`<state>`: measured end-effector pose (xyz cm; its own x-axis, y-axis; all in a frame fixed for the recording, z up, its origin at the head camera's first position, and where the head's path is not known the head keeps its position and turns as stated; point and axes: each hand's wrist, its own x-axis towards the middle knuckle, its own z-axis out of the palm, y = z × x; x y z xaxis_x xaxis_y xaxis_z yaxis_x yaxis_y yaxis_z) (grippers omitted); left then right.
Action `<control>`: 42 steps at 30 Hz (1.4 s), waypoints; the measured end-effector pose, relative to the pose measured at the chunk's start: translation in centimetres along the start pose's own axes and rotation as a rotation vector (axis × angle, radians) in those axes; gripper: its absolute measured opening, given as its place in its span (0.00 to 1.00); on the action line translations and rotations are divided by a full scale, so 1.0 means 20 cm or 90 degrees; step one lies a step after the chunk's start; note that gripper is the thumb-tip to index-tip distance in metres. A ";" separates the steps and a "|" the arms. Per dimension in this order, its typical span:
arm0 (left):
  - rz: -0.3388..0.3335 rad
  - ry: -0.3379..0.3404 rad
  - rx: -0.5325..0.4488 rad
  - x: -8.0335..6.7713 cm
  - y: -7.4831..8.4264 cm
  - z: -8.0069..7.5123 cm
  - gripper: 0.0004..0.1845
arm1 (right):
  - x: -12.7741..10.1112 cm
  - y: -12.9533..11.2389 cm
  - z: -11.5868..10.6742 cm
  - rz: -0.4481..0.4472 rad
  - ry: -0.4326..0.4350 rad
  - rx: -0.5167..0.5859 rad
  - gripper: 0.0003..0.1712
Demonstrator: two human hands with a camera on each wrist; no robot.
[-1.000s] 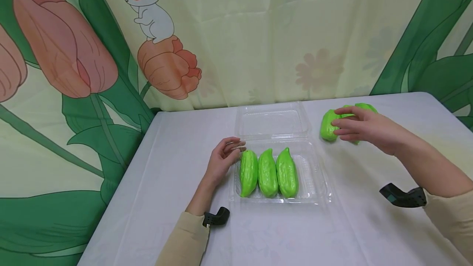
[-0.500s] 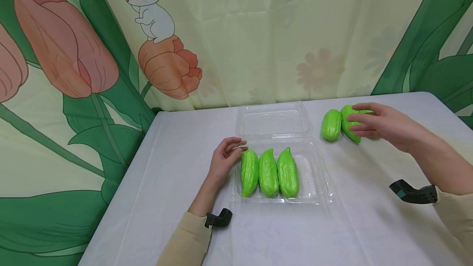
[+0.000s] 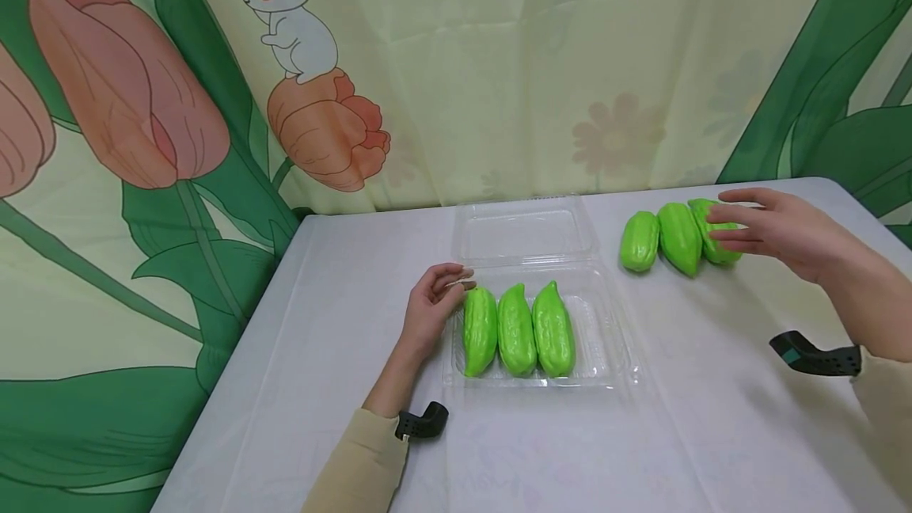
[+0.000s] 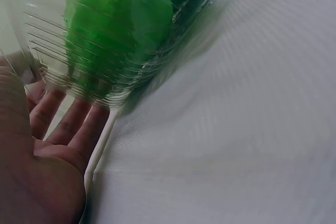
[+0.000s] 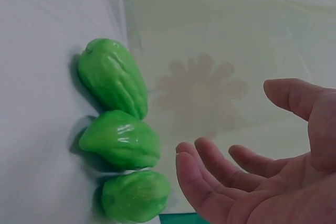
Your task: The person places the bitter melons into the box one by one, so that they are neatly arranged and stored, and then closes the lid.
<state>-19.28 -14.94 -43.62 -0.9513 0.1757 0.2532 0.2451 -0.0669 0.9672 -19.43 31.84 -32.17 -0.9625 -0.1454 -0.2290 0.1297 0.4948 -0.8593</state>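
Left hand (image 3: 432,303) unmoved since a second ago, fingers loosely curled against clear tray (image 3: 611,355) holding three gourds (image 3: 518,330). Right hand (image 3: 773,232) shifted rightward off loose gourds (image 3: 679,237), now spread open beside the rightmost. Right wrist view alone showing a gap between fingers (image 5: 207,179) and fruit.

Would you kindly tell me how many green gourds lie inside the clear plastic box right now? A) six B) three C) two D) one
B: three green gourds lie side by side in the clear plastic box, while three more sit out on the table near the right hand.
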 end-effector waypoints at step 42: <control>-0.017 -0.019 -0.004 0.00 0.00 -0.01 0.17 | 0.14 0.30 -0.15 0.064 0.052 0.003 0.56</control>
<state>-19.33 -15.16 -43.65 -0.9514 0.2070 0.2281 0.2187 -0.0678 0.9734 -22.03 36.94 -36.51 -0.9607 -0.0243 -0.2765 0.2281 0.4988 -0.8362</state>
